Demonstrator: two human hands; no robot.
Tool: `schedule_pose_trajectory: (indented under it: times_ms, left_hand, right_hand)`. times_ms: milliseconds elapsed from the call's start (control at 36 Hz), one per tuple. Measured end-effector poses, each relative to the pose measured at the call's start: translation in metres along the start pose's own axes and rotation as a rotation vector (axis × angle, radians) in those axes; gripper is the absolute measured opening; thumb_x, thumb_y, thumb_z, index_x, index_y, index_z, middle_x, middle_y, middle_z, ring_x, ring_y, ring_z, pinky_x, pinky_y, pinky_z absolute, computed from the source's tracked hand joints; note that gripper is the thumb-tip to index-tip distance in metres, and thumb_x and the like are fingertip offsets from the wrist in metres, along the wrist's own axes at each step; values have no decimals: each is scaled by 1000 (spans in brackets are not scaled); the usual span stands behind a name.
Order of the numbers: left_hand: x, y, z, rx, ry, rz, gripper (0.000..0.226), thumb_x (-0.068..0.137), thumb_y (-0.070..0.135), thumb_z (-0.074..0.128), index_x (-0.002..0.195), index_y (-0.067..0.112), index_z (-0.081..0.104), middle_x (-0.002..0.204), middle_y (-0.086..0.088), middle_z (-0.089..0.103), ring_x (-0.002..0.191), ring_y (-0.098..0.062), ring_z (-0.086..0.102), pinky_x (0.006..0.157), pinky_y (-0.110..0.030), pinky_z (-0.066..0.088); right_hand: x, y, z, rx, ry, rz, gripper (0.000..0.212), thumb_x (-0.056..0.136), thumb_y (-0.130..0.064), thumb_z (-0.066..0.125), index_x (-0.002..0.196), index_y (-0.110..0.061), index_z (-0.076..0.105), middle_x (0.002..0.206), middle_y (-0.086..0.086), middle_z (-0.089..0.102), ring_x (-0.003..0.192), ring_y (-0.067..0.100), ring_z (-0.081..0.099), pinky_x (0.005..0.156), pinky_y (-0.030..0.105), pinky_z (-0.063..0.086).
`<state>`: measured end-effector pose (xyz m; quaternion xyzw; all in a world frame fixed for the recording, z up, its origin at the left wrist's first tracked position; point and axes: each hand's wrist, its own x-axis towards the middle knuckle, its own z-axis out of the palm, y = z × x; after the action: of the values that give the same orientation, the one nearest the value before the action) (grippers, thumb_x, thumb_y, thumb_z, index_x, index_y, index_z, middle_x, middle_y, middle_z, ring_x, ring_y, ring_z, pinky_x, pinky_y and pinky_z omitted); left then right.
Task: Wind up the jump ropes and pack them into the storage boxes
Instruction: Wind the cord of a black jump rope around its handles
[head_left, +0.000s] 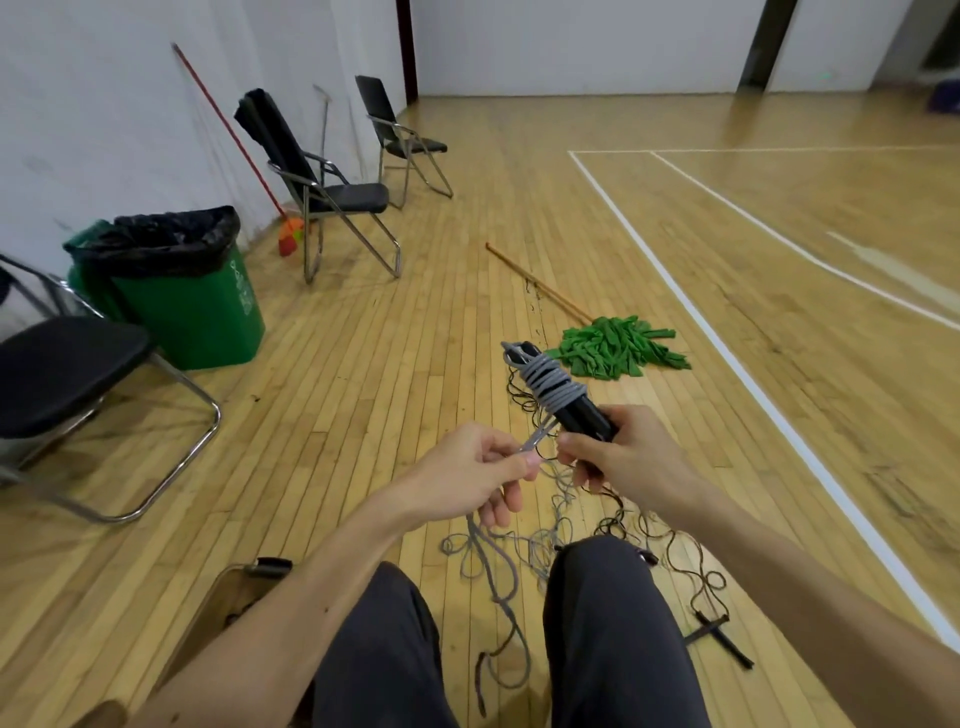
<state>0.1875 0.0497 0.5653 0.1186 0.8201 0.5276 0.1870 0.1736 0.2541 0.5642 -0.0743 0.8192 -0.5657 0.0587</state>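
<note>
My right hand (621, 457) grips the lower end of a pair of black jump rope handles (571, 402), which point up and away from me. Several turns of grey rope (551, 384) are wound round the handles. My left hand (480, 470) pinches the loose grey rope just left of the handles; the strand runs taut from my fingers up to the coil. The remaining grey rope (493, 566) lies in loops on the floor between my knees. A dark brown rope (670, 551) lies tangled to the right, with its black handles (719, 636) on the floor.
A clear storage box (228, 597) with a black latch stands at my lower left, partly hidden by my arm. A green mop (618, 345) lies ahead on the wooden floor. Black folding chairs (322, 187) and a green bin (176, 291) stand to the left.
</note>
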Motion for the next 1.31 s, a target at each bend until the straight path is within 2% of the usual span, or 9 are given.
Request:
schedule_pose_trajectory:
  times_ms: [222, 333, 500, 611, 694, 972, 1083, 1167, 1306]
  left_hand:
    - [-10, 4, 2, 145, 86, -28, 26, 103, 35, 53, 96, 14, 67, 60, 0, 63, 48, -13, 58, 48, -23, 45]
    - [-16, 12, 2, 408, 168, -8, 18, 100, 38, 57, 105, 23, 66, 67, 4, 67, 46, -7, 58, 50, -25, 48]
    - [-19, 29, 2, 832, 285, 58, 25, 103, 38, 51, 110, 19, 66, 81, 2, 59, 80, -20, 59, 71, -36, 50]
    - [-20, 36, 0, 1050, 331, 114, 26, 105, 40, 46, 107, 20, 64, 78, 4, 52, 75, -19, 54, 65, -31, 41]
    - [-22, 44, -8, 1188, 322, 172, 28, 104, 42, 46, 108, 22, 65, 80, 5, 56, 73, -15, 56, 64, -28, 48]
    - [-7, 84, -35, 1428, 298, 550, 31, 105, 45, 40, 109, 22, 60, 92, 10, 61, 67, -6, 48, 47, -17, 21]
    - [4, 90, -41, 1428, 243, 721, 23, 98, 40, 56, 100, 21, 68, 85, 8, 66, 62, -7, 50, 46, -16, 12]
    - [11, 92, -42, 1412, 182, 797, 19, 87, 34, 72, 82, 16, 69, 71, 6, 63, 52, -12, 53, 45, -15, 10]
    - [28, 93, -51, 1396, 176, 757, 33, 89, 47, 65, 84, 14, 64, 78, 3, 63, 66, -16, 57, 47, -18, 23]
  right_hand:
    - [11, 3, 2, 12, 54, 4, 6, 94, -8, 67, 92, -3, 67, 74, 6, 72, 56, 17, 64, 55, 34, 51]
    - [14, 5, 6, 44, 44, 35, 4, 94, -8, 68, 95, -4, 67, 72, 5, 72, 54, 14, 63, 53, 30, 49]
    - [21, 5, 9, 108, 69, 84, 9, 95, -9, 67, 98, 0, 66, 72, 8, 71, 55, 18, 62, 50, 29, 49]
    - [26, 11, 5, 95, 79, 119, 9, 95, -7, 66, 98, 2, 64, 67, 6, 68, 53, 18, 61, 50, 30, 49]
    - [27, 19, 0, 76, 67, 181, 8, 95, -5, 65, 99, 1, 63, 69, 8, 69, 50, 16, 58, 46, 27, 46]
    - [20, 19, 4, -38, -145, 252, 12, 95, -9, 67, 100, 1, 62, 73, 9, 74, 50, 16, 60, 44, 25, 46]
    - [15, 5, 10, -57, -331, 313, 14, 96, -9, 65, 102, 3, 60, 80, 14, 75, 50, 15, 57, 45, 23, 46]
    - [11, -1, 14, -99, -450, 324, 15, 95, -10, 66, 98, 3, 60, 82, 16, 76, 47, 14, 55, 46, 22, 45]
    - [10, -11, 17, -197, -570, 294, 17, 96, -14, 65, 99, 2, 61, 86, 16, 77, 44, 13, 50, 46, 22, 41]
